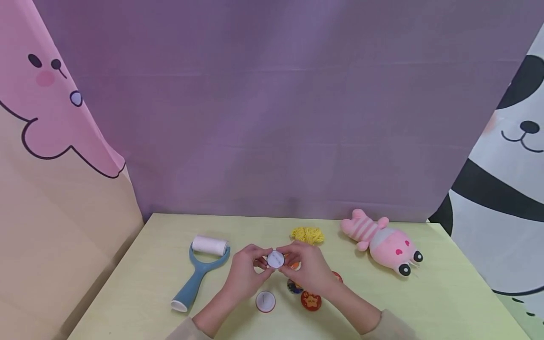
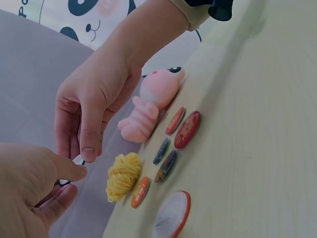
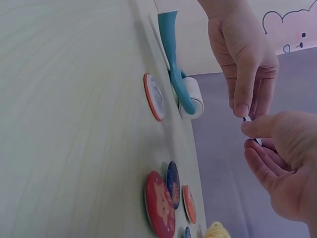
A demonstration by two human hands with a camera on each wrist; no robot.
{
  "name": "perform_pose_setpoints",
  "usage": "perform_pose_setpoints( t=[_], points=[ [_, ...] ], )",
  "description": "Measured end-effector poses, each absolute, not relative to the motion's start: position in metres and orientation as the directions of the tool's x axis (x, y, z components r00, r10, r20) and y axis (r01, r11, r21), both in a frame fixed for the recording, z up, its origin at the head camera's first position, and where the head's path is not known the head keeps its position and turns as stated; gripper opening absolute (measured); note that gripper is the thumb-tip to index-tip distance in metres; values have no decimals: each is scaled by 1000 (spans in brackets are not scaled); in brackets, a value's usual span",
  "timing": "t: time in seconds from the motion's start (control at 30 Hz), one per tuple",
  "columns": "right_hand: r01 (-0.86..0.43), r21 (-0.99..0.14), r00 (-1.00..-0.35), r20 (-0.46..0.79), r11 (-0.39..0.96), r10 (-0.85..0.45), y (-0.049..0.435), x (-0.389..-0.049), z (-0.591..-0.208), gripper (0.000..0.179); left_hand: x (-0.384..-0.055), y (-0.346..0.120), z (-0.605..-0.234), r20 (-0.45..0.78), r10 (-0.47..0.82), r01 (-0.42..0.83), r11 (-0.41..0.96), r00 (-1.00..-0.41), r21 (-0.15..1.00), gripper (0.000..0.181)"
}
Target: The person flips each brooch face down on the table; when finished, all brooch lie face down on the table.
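A lint roller [image 1: 200,269] lies on a table [image 1: 450,293], left of badges [image 1: 311,301]. Behind them, yarn [image 1: 307,234] rests left of a plush toy [image 1: 383,242].

Pale table [image 1: 442,288]: lint roller [image 1: 196,282], yellow yarn [image 1: 308,234], pink plush [image 1: 386,244], round badges [image 1: 311,301].
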State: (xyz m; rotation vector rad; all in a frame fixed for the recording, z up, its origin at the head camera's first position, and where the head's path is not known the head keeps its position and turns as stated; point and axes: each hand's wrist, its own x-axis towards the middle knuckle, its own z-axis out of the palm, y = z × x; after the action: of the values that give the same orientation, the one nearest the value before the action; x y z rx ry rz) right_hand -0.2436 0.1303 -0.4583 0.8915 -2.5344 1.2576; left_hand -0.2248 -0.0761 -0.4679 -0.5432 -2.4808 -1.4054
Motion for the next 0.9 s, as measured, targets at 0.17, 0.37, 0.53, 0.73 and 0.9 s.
perform_pose_setpoints(
  t=[0.17,0.37,0.53,0.73,0.9],
  points=[
    [-570,-676,-811,373,467,-451,128,-246,-466,36,-226,-79,-476,365,206,418,481,-908,771,40],
    [-543,-671,-828,325,506,-458,124,-247,-473,36,-228,-82,-484,346,213,406,475,-914,781,38],
    [-533,-668,-832,302,520,-465,121,-249,-477,34,-230,-83,-492,349,214,410,476,-912,778,38],
    [-526,-656,-837,284,541,-468,118,-248,-481,34,-231,-84,-498,340,215,402,475,-916,783,38],
    [-521,-648,-841,278,556,-464,115,-247,-484,35,-232,-85,-503,350,223,415,503,-910,758,39]
  ],
)
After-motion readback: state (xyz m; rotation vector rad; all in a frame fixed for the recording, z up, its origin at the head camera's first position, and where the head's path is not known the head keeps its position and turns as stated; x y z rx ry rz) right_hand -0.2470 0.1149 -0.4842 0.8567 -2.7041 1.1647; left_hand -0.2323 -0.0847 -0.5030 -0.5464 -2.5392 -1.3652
